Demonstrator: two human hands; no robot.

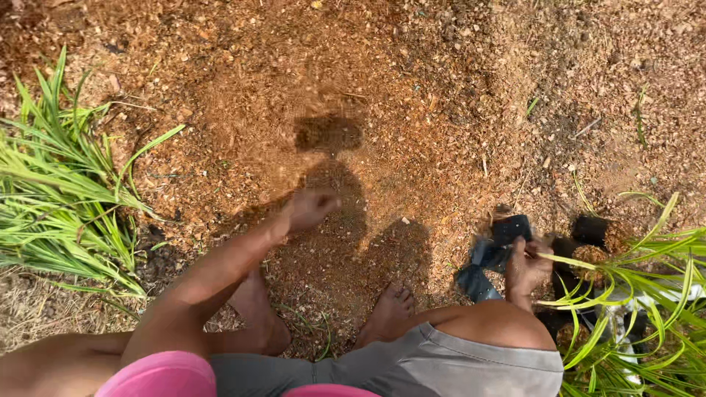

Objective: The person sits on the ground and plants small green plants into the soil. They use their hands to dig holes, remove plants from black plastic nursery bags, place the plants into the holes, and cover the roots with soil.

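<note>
The person squats barefoot on bare ground (412, 95) strewn with reddish-brown sawdust-like mix. The left hand (309, 208) is out over the middle of the ground, blurred in motion, with a haze of loose mix (279, 125) spread in front of it; its fingers look loosely curled, but I cannot tell whether anything is in them. The right hand (526, 268) is at the right edge of the ground, its fingers closed on a black grow bag (500, 246), crumpled and seemingly empty or nearly so. Just right of it stand more black bags (590, 229); at least one holds brown mix and a green seedling (640, 279). By my judgement the work is in mid-course: some bags are filled and planted, the one in hand is not, and plenty of mix lies on the ground. A clump of grass (59, 184) grows at the left edge.
</note>
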